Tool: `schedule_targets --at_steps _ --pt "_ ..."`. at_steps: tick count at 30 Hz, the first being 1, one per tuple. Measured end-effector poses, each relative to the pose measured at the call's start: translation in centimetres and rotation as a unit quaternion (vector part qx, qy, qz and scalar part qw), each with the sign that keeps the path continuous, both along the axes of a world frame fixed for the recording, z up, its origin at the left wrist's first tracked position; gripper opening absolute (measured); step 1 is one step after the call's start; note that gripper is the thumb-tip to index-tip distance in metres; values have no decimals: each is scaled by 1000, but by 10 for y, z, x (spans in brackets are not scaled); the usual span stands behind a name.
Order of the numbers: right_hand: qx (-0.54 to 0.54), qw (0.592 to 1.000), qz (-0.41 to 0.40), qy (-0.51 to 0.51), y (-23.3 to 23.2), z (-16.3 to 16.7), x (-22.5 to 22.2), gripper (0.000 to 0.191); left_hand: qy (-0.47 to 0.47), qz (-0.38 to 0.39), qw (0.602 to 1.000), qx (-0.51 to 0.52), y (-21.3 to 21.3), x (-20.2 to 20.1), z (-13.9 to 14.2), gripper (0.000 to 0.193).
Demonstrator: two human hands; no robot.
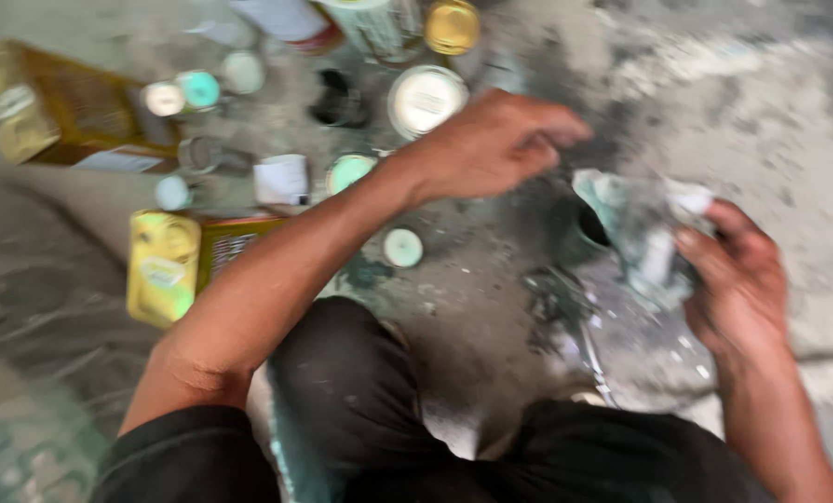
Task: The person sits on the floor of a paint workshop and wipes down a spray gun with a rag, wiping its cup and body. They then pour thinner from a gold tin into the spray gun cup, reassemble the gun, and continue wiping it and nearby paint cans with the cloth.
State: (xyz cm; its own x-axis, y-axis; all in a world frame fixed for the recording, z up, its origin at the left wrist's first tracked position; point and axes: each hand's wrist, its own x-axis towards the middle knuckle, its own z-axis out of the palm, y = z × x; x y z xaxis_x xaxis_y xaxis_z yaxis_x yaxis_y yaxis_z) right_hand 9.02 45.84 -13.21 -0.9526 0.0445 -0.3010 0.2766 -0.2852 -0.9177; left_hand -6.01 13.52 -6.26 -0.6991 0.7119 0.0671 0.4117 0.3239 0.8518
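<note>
Crumpled pale rag [642,224], whitish with green smears, held in the right hand [738,279]; grip closed around its right side, fingers curled over it. The whole frame is motion-blurred, so the rag's folds and whatever may lie inside it cannot be made out. The rag hangs partly over a dark round pot [586,231], whose right half is hidden behind it; contents not readable.

Left hand [495,144] is up and left of the rag, apart from it, above the floor [761,112]. Fingers bent downward and loosely together; blur hides whether the grip pinches anything — cannot tell.

Just below and left of the rag: dark scrapings and a thin metal tool [579,326] on the floor, shape unclear.

Further left of the rag: a small pale green lid [402,248], a green-topped tin [349,171] partly hidden by the left forearm, a white-lidded tin [425,99] above it, and an open dark tin [337,98].

Far left of the rag: a yellow rectangular can [163,265] lying flat, an amber can [58,116] above it.

Gold-lidded tin [452,26] and the containers beside it are cut off by the top edge.

Black-clad knees [351,391] fill the bottom, below the rag.
</note>
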Motion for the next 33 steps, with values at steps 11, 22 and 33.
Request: schedule_targets --at_steps 11,22,33 --pt "92 984 147 -47 -69 64 -58 37 97 546 746 -370 -336 205 73 104" --pt "235 860 451 -43 -304 123 -106 31 -26 582 715 -385 -351 244 2 127" --pt "-51 923 382 11 -448 14 -65 35 76 513 776 -359 -334 250 39 97"
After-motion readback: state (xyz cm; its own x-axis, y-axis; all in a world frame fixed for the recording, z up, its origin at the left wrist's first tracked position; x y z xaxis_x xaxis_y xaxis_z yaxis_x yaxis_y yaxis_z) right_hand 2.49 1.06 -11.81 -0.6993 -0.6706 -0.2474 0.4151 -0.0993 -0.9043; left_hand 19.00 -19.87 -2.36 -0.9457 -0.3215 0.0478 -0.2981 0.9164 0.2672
